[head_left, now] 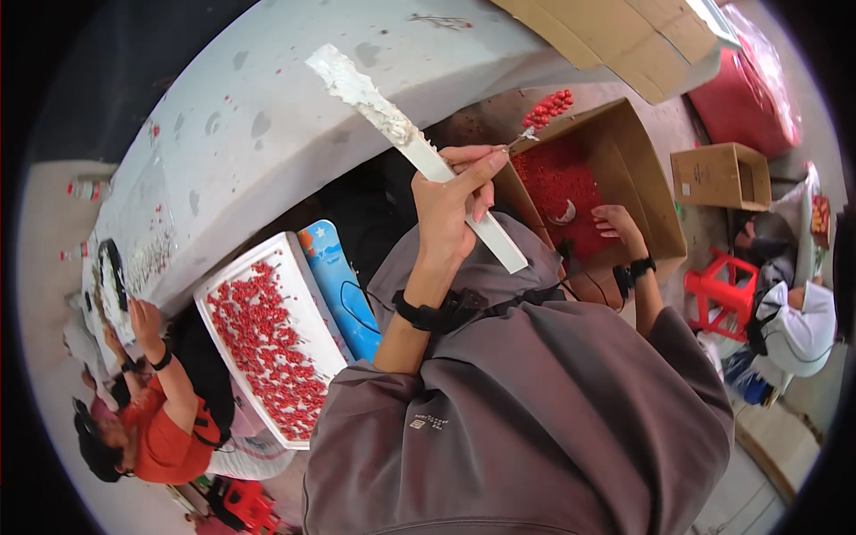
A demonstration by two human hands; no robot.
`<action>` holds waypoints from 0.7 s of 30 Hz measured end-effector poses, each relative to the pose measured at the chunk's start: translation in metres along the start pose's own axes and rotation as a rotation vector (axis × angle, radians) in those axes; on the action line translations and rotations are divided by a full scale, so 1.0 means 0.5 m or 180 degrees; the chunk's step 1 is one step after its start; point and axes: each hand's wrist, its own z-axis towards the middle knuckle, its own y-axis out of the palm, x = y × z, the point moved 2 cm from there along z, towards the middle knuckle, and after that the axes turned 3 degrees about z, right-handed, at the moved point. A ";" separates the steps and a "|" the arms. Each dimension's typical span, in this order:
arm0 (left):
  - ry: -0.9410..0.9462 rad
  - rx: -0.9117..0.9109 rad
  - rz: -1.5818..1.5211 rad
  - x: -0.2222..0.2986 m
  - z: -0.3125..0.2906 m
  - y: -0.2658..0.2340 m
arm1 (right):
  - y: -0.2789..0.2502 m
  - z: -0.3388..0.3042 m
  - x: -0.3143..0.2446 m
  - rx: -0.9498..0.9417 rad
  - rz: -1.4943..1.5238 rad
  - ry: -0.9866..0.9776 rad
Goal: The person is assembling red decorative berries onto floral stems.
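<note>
Berry sprig (547, 110): red beads on a thin stem, pinched in my left hand (441, 214), up beside the rim of the cardboard box (664, 178).
Left hand: grasping; my thumb and fingers close round the stem and the white strip (419, 153), whose far end is crusted with pale paste.
Right hand (620, 225): released, fingers loosely bent over the box, nothing in them that I can see.
Box floor: spread with loose red beads (553, 178), a white curved piece (563, 214) among them.
In the way: the strip, slanting through my grip and hiding part of the table edge.
White tray (314, 334): on my left, strewn with red sprigs (267, 343); a blue board (339, 276) just beside it.
Table (267, 80): pale, blotched grey, a cardboard sheet (615, 40) over its right end.
Room: a co-worker (174, 432) in orange on my left; a red stool (724, 290), a small carton (704, 178) and another person (794, 334) on my right.
</note>
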 end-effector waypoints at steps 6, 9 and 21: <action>-0.0363 -0.0114 0.0302 -0.097 0.031 0.063 | -0.049 0.171 0.183 0.0917 -0.0024 0.0985; -0.0321 -0.0264 0.0650 -0.122 0.045 0.077 | -0.011 0.218 0.224 0.0910 0.0113 0.0924; 0.0021 -0.0422 0.1480 -0.158 0.065 0.079 | 0.165 0.411 0.341 0.1583 0.0519 0.0466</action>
